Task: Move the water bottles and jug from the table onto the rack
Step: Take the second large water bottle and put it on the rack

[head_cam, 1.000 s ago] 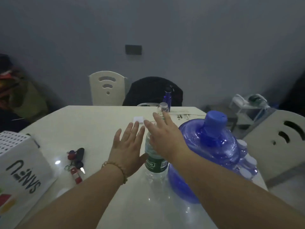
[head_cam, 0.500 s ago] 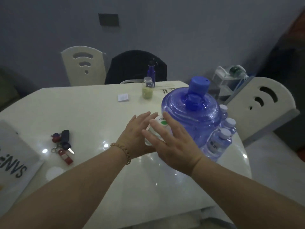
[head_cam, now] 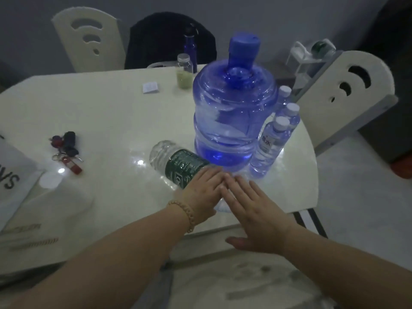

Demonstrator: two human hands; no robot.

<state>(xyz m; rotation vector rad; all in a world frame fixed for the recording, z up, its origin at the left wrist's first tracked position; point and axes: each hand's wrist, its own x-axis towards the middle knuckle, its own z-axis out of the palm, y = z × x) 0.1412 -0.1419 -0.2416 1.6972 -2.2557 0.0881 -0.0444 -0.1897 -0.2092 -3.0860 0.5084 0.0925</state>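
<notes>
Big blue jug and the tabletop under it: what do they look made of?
Big blue jug: translucent blue plastic, likely rigid, glossy; light shows through its ribbed wall. Tabletop: hard, pale, polished, perhaps glass or stone; it mirrors light spots and the jug's blue.

Beaded bracelet (head_cam: 185,214) on left wrist.

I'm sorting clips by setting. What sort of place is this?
Probably a home dining area: a glossy white table with pale chairs drawn up to it, and keys and a big blue water jug on top.
</notes>
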